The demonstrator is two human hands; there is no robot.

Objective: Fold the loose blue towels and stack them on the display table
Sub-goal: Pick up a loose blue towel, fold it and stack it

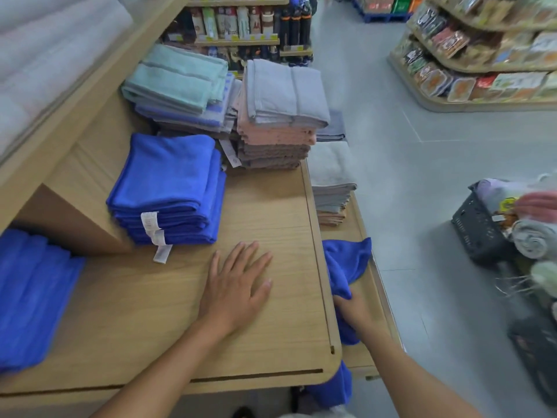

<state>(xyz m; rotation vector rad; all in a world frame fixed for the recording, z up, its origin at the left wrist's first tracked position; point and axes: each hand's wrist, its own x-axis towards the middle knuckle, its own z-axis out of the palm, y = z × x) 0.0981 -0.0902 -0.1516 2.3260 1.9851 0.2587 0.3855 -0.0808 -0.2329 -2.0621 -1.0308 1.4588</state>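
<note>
Left hand (235, 288) lies palm down on the wooden table (271, 212), fingers straight and spread, holding nothing. Right hand (354, 310) reaches past the table's right edge and clutches a loose blue towel (346, 260). Its fingertips are buried in the cloth, so only the back of the hand and the wrist show.

The towel is crumpled on a lower ledge (358, 357) just beside the table, and the table's edge hides part of it. More blue cloth (337, 387) hangs below the table's near corner. Whether it is the same towel cannot be told.

A stack of folded blue towels (168, 188) sits on the table beyond the left hand, apart from it, with white tags (153, 227) hanging off its near side. Another blue pile (30, 297) at the far left is cut off by the picture's edge and is blurred.

Further back stand a pale green stack (177, 76) and a grey and pink stack (280, 116), which partly hide one another. Grey towels (331, 173) sit on the ledge behind the loose one.

At the right, a dark basket (479, 233) holds rolled cloths, blurred and cut off. The store shelves (482, 55) beyond are too soft to read.
</note>
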